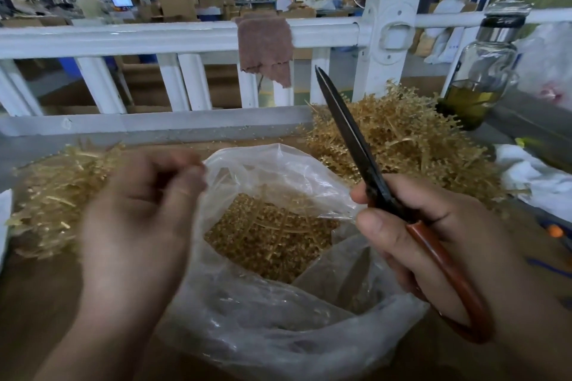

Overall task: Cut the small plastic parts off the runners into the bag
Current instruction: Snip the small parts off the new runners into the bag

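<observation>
Head view | left: heap of golden runners (55, 195) | left hand (139, 219) blurred beside it, fingers curled, hold impossible to tell | centre: open clear plastic bag (278, 328), small golden parts (266, 241) inside | right hand (464, 226) wrapped round red-handled scissors (349, 136), blades together, tips up | behind: second runner heap (408, 139) | far right: glass bottle (483, 71)

Left hand (136, 226) blurred, fingers curled inward; right hand (433, 241) in a grip around scissors (349, 133).

Brown cloth (264, 46) hangs over white railing (123, 37), glass bottle (483, 71) nearby.
</observation>
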